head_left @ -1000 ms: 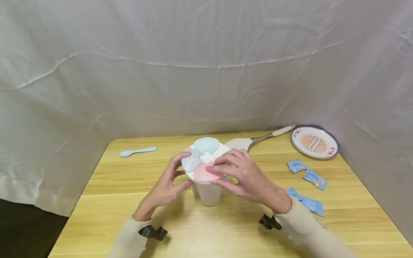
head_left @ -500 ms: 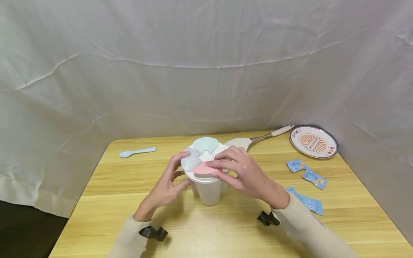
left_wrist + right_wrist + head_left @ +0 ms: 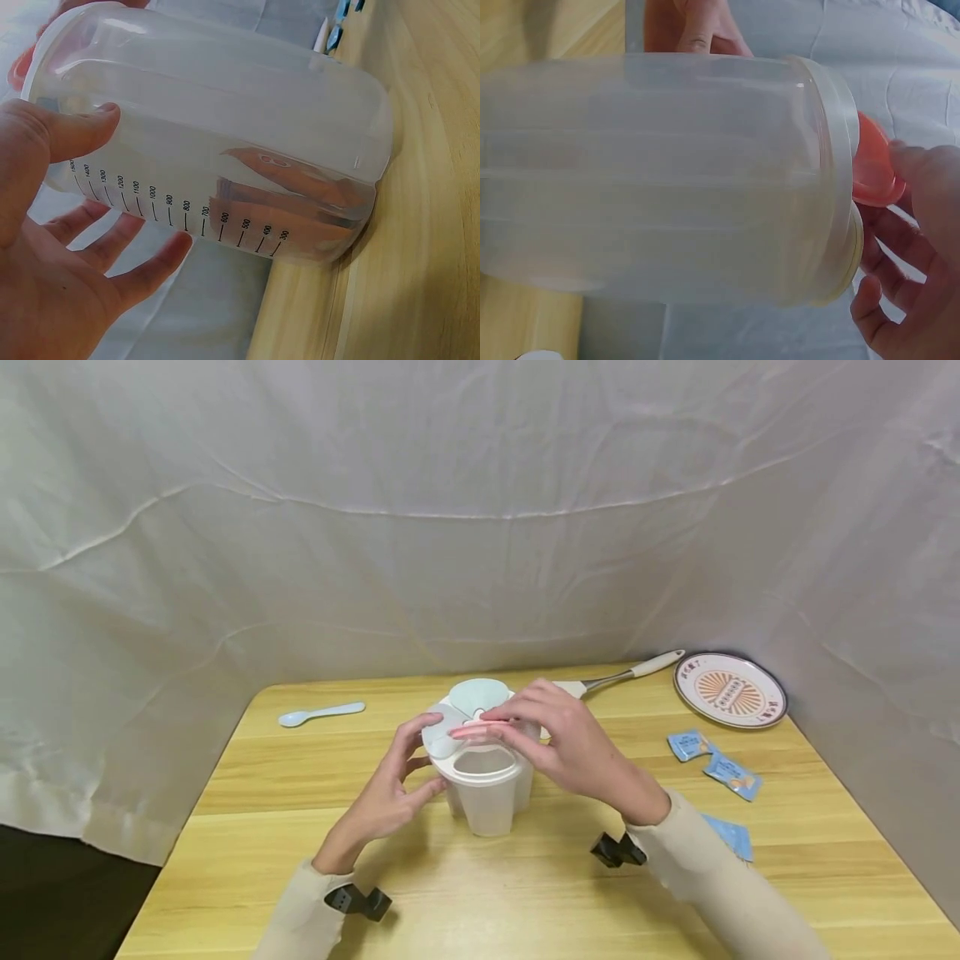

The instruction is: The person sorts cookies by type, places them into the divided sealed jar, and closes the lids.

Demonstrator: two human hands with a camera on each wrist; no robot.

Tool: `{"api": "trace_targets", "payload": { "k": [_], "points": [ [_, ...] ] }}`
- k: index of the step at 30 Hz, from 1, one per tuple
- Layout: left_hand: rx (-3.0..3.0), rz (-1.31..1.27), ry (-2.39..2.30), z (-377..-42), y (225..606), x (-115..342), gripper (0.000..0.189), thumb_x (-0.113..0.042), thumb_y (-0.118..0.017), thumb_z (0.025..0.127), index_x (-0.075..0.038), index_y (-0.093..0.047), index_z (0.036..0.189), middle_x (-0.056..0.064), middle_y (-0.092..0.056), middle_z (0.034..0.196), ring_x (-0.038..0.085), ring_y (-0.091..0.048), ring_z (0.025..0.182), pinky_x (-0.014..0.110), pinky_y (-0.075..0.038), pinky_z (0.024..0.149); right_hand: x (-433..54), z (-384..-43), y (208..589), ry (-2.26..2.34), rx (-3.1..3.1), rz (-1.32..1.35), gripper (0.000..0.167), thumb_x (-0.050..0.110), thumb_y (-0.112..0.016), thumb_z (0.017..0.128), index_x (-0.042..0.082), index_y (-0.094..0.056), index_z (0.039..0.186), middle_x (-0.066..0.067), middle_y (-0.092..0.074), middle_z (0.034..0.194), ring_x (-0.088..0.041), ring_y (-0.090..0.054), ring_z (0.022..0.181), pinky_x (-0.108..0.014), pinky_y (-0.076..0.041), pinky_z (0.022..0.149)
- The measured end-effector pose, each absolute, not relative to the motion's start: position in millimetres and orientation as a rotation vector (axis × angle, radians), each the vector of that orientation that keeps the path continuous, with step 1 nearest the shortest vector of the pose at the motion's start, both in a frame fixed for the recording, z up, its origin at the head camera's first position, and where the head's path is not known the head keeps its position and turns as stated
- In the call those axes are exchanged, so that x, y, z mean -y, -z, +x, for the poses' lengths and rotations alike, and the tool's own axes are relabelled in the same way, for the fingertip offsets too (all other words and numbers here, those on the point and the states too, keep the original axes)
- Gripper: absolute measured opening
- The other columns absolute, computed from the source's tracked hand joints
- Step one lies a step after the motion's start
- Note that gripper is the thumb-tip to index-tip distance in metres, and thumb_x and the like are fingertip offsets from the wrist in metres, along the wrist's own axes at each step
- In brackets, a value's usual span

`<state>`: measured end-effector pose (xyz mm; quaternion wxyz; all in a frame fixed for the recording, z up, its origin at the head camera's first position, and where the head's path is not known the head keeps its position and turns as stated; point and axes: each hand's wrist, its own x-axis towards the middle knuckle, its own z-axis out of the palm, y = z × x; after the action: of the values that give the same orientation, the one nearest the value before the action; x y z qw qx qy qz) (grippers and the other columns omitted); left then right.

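Observation:
A translucent lidded storage container (image 3: 491, 806) stands upright on the table, its white lid bearing petal-shaped flaps. My left hand (image 3: 386, 789) grips its left side just under the lid, thumb in front. In the left wrist view, measuring marks run down the wall, and orange-brown packets (image 3: 300, 202) lie inside at the bottom. My right hand (image 3: 562, 743) pinches the pink flap (image 3: 480, 728), which is tilted up off its oval opening (image 3: 486, 762). The pale green flap (image 3: 478, 695) and the grey-blue flap (image 3: 442, 732) lie flat. My right hand covers the lid's right side.
Left of the container lies a pale blue spoon (image 3: 321, 713). Behind it to the right is a spatula (image 3: 622, 677), partly hidden. A patterned plate (image 3: 731, 690) sits at the back right, with several blue packets (image 3: 733, 777) nearer. A grey curtain (image 3: 480, 568) hangs behind the table.
My right hand has lifted the pink flap up and back from flat, exposing the opening beneath. My left hand has stayed on the container.

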<state>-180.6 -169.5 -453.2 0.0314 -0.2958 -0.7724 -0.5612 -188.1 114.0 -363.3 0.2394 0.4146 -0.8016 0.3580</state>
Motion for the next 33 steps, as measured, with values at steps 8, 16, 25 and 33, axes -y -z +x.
{"api": "trace_targets", "payload": {
  "k": [8,16,25,33],
  "points": [
    [2.378,-0.946,1.735,-182.3,451.5,168.9,0.087,0.008,-0.076,0.094,-0.013,-0.032,0.165,0.011,-0.034,0.175,0.03,-0.048,0.152,0.043,-0.055,0.117,-109.3,-200.7,356.1,-1.093,2.259,1.027,0.011,0.007,-0.08,0.098,0.006,-0.084,0.108,-0.002,-0.081,0.093,-0.014,-0.059,0.083,-0.028,-0.051,0.07],
    [2.39,-0.981,1.75,-181.0,450.1,170.1,0.085,0.01,-0.073,0.094,-0.013,-0.03,0.164,0.012,-0.031,0.176,0.035,-0.042,0.158,0.044,-0.054,0.118,-106.8,-210.2,358.5,-1.259,2.346,0.898,0.01,0.012,-0.08,0.1,0.01,-0.086,0.107,0.0,-0.08,0.092,-0.013,-0.057,0.081,-0.025,-0.046,0.069],
    [2.4,-0.977,1.725,-180.8,453.7,171.5,0.086,0.009,-0.074,0.095,-0.014,-0.029,0.164,0.011,-0.033,0.175,0.029,-0.045,0.155,0.042,-0.055,0.117,-108.3,-203.1,370.7,-1.392,2.171,0.931,0.019,0.006,-0.085,0.094,0.011,-0.083,0.113,-0.005,-0.073,0.113,-0.016,-0.061,0.088,-0.026,-0.048,0.072],
    [2.385,-0.981,1.721,-183.1,452.9,171.6,0.088,0.011,-0.074,0.094,-0.013,-0.029,0.166,0.012,-0.033,0.175,0.024,-0.047,0.153,0.04,-0.056,0.116,-137.5,-194.9,376.0,-1.325,2.111,0.904,0.022,-0.003,-0.082,0.092,0.011,-0.082,0.109,-0.006,-0.074,0.112,-0.021,-0.061,0.09,-0.026,-0.048,0.074]
  ]
}}
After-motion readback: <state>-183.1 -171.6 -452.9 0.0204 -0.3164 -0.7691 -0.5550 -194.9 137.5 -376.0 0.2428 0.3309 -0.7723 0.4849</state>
